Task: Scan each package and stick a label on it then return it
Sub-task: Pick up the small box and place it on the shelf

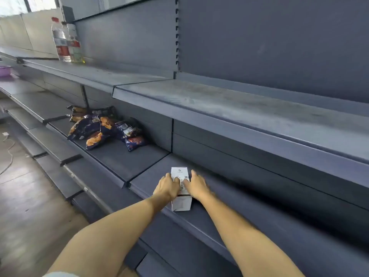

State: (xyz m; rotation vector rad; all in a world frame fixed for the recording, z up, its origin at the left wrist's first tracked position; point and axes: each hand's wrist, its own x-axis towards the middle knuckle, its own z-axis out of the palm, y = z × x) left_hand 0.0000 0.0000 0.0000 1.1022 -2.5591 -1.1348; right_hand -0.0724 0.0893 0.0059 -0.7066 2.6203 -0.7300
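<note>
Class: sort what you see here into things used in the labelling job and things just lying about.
In use: white box, label, left hand, right hand.
Lying about: snack bags, bottles, purple tray, cable.

Both hands, left [167, 186] and right [196, 185], reach forward, fingers extended.

Your two arms were bare from wrist to above the elbow, with no sleeves, watch, rings or gloves visible. Your left hand [166, 185] and right hand [196, 185] were bare too. A pale fabric edge showed below your left arm.
</note>
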